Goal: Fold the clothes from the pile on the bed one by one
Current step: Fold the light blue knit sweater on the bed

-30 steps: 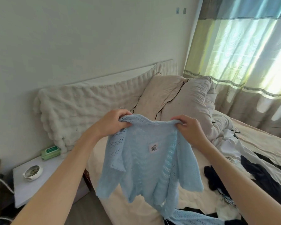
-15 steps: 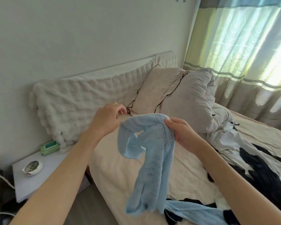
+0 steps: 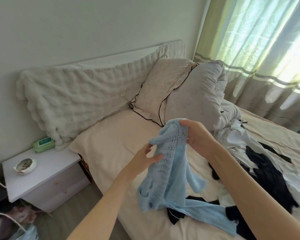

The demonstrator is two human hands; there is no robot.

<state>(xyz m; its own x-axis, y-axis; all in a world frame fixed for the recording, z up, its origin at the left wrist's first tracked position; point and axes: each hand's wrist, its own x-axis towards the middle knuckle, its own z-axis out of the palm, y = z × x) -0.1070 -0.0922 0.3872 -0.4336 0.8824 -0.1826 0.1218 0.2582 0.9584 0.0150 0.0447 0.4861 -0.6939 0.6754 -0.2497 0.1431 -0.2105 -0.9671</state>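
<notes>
Gripping blue cardigan (image 3: 170, 163): right hand (image 3: 197, 137), above bed (image 3: 111, 139)

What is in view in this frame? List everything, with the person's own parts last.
knit cardigan: 1, light blue, held up over the bed
clothes pile: 1, black and white, on the bed's right side
blue knit piece: 1, light blue, lying at the pile's near edge
bed: 1, cream sheet
pillows: 2, beige and grey, at the headboard
fluffy blanket: 1, white, along the wall
nightstand: 1, pale lilac, left of the bed
wipes pack: 1, green, on the nightstand
small dish: 1, white, on the nightstand
curtain: 1, striped, at the right
left hand: touches the cardigan's edge
right hand: grips the cardigan's top
</notes>
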